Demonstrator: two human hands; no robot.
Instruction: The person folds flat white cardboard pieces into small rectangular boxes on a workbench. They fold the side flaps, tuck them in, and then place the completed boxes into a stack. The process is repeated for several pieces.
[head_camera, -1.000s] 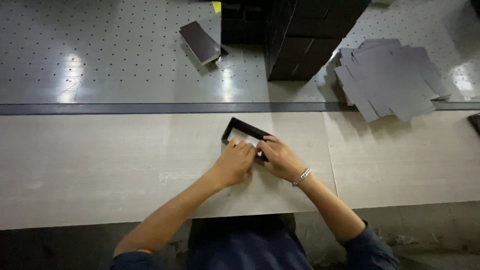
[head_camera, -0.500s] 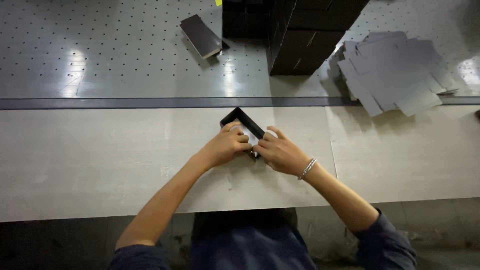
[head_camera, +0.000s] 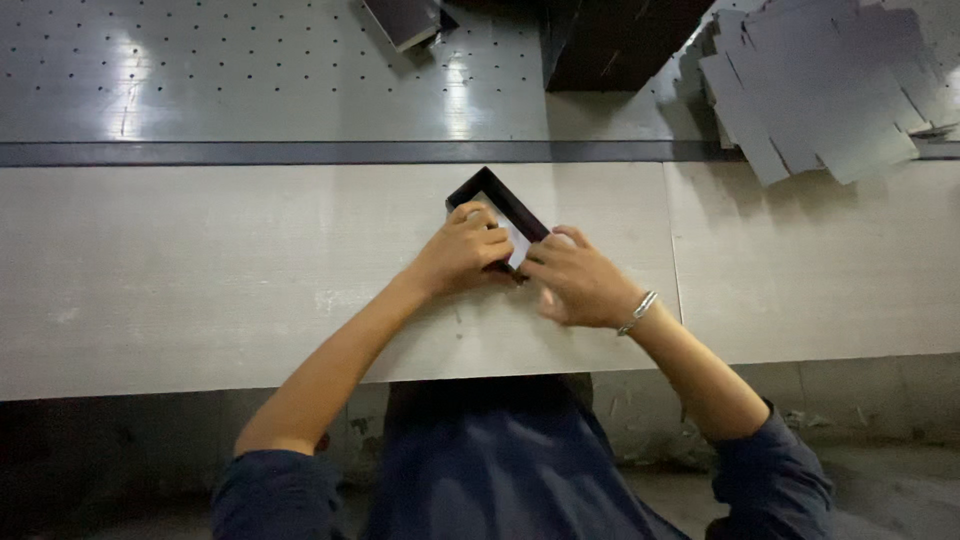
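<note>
1. Black shallow box tray (head_camera: 497, 212) with a pale lining lies on the pale wooden bench (head_camera: 200, 280), turned corner-up like a diamond. Its far corner stands clear of the hands, while its near end is hidden beneath them.
2. Compared with a second ago, the tray sits a little further from the person and shows more of its open inside; the work on it looks unfinished.
3. Left hand (head_camera: 462, 252) is curled over the tray's near left wall, fingers bent and pressing down on it.
4. Right hand (head_camera: 577, 282) rests at the near right wall, fingers loosely bent and slightly blurred; whether it truly grips cannot be told.
5. Beyond the bench lie a perforated metal table (head_camera: 250, 70), a dark box stack (head_camera: 620, 40), another dark box (head_camera: 405, 20) and a fan of grey card blanks (head_camera: 820, 90).
</note>
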